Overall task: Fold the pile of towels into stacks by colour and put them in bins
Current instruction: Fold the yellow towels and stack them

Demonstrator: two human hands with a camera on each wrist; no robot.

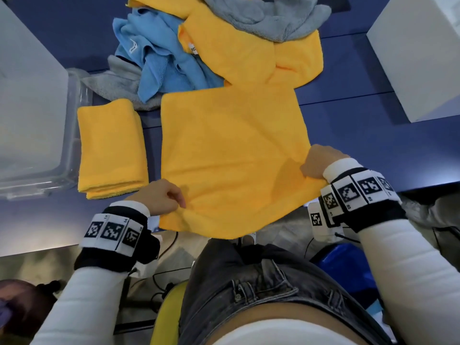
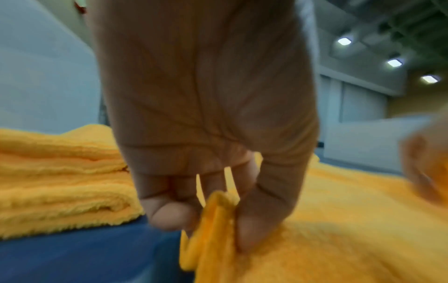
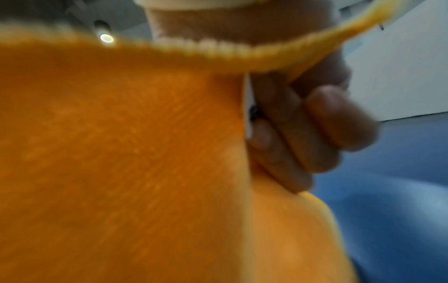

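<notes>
A yellow towel lies spread on the blue table, its near edge hanging over the table's front. My left hand pinches its near left corner between thumb and fingers. My right hand grips the near right edge, the cloth filling the right wrist view beside my curled fingers. A folded yellow towel sits left of the spread one. Behind lies a pile with a blue towel, grey towels and another yellow towel.
A clear plastic bin with a white lid stands at the left, touching the folded towel's side. A white box stands at the far right. Bare blue table lies right of the spread towel.
</notes>
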